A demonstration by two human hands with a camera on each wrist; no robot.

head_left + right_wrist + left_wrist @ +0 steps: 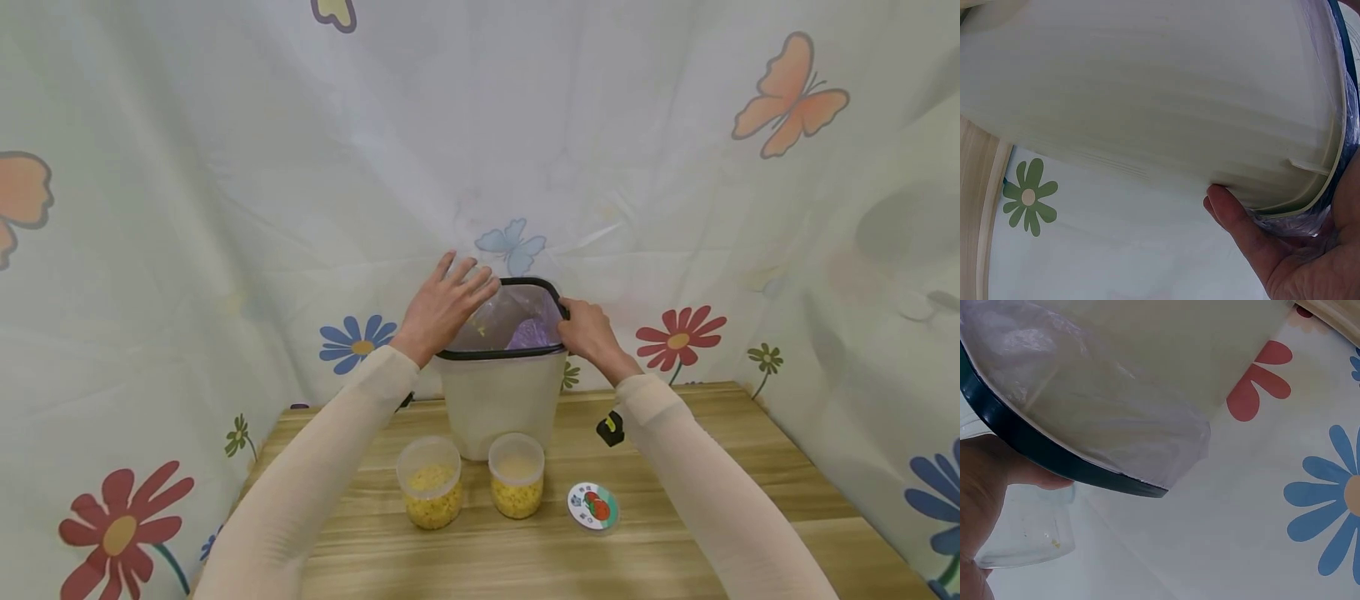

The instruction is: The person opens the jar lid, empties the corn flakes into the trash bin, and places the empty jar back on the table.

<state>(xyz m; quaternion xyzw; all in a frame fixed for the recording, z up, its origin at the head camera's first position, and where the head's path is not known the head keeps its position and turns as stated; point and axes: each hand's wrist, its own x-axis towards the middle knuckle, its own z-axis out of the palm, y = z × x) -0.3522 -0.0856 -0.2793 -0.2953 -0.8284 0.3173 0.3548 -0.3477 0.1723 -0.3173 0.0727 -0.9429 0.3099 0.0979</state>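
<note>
A pale wastebasket point(498, 400) with a dark rim stands on the table, lined with a thin plastic bag point(531, 333). Over its left side, my left hand point(446, 308) holds a clear plastic cup point(1029, 531) just past the rim; a yellow bit clings inside the cup. The left thumb point(1038, 474) lies against the cup, while its other fingers are hidden in the wrist view. My right hand point(588, 332) grips the rim's right side, its thumb point(1232, 209) on the outer wall. Two clear tubs point(430, 492) point(517, 487) of yellow grains stand in front of the wastebasket.
A round lid with a red fruit picture point(592, 506) lies right of the tubs. A small black and yellow object point(611, 428) sits by the right forearm. Behind the wood-grain table point(465, 562) hangs a flowered curtain point(420, 167).
</note>
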